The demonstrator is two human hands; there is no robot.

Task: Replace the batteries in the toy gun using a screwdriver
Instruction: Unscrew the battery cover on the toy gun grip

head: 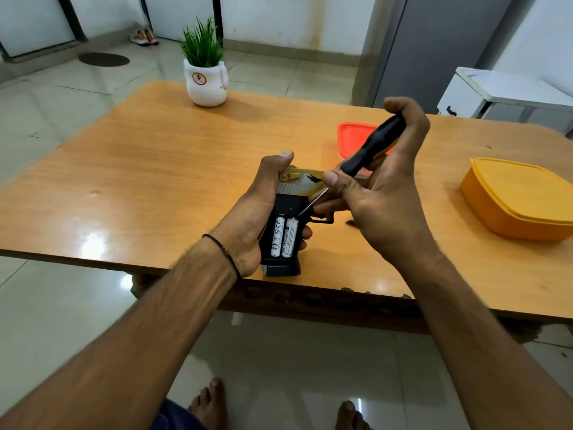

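- Head view: toy gun (290,206) over the near edge of the table (155,169), handle end pointing back at the person.
- Two batteries (283,235) side by side along the open handle.
- Screwdriver (372,147) slanting down from the right, tip at the right battery's top end.
- Left hand (257,209) wrapped round the gun; right hand (384,197) gripping the screwdriver.
- Battery print too tiny to read; black bird picture on the gun.

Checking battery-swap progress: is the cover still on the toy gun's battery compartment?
No, two batteries lie exposed in the open grip of the toy gun, the screwdriver pointing at them.
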